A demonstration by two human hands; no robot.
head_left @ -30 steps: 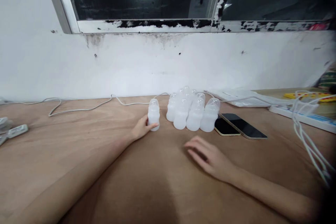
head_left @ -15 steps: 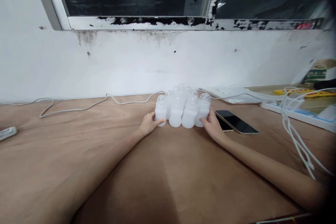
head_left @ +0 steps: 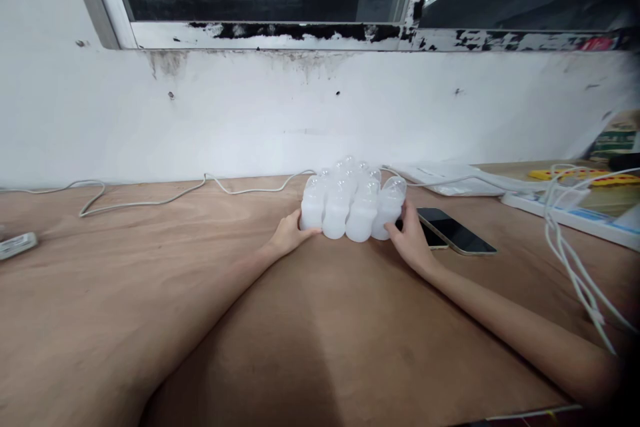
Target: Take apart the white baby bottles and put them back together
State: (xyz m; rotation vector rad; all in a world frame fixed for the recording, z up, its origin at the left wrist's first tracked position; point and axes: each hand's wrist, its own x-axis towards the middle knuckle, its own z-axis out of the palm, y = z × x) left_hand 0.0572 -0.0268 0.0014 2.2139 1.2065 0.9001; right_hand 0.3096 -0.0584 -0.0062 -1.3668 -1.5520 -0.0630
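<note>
Several white translucent bottles with clear domed caps (head_left: 361, 210) stand packed together on the brown wooden table (head_left: 310, 320), near the wall. My left hand (head_left: 293, 232) holds the leftmost front bottle (head_left: 313, 203) low down, its thumb across the front and its fingers at the left side. My right hand (head_left: 411, 235) grips the rightmost front bottle (head_left: 391, 203), which leans a little to the right, with the thumb in front and the fingers behind. The bottles at the back of the group are partly hidden by the front row.
Two dark phones (head_left: 457, 230) lie just right of my right hand. A white power strip (head_left: 570, 217) with looped white cables (head_left: 565, 253) is at the right. A thin cable (head_left: 150, 203) runs along the wall, and a flat white packet (head_left: 445, 180) lies behind the phones.
The rightmost bottle has tilted to the right in my right hand. The leftmost bottle now stands closer against its neighbour, with my left hand still on it. The view has shifted slightly.
</note>
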